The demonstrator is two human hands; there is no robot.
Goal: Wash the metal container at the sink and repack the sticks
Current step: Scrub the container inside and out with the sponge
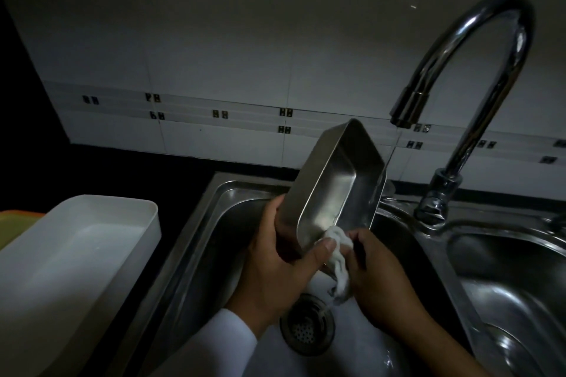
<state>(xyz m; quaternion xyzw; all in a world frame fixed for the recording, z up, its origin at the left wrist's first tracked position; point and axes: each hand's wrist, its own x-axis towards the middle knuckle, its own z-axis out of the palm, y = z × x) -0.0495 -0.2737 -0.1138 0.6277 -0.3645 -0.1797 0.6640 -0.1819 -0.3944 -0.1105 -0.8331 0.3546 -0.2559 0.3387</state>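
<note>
A rectangular metal container (pixel 335 180) is held tilted above the left sink basin (pixel 196 242), its open side facing me and its far end raised toward the tap. My left hand (pixel 281 266) grips its near left corner, thumb on the rim. A white cloth (pixel 338 266) is bunched in my right hand (pixel 379 278) and pressed against the container's near end. A thin stream of water falls from the faucet spout (pixel 407 110) past the container's right edge. No sticks are in view.
A white plastic tray (pixel 70 257) sits on the counter to the left of the sink, beside something orange and yellow (pixel 18 223). The drain strainer (pixel 306 324) lies below my hands. A second basin (pixel 514 285) is on the right. A tiled wall stands behind.
</note>
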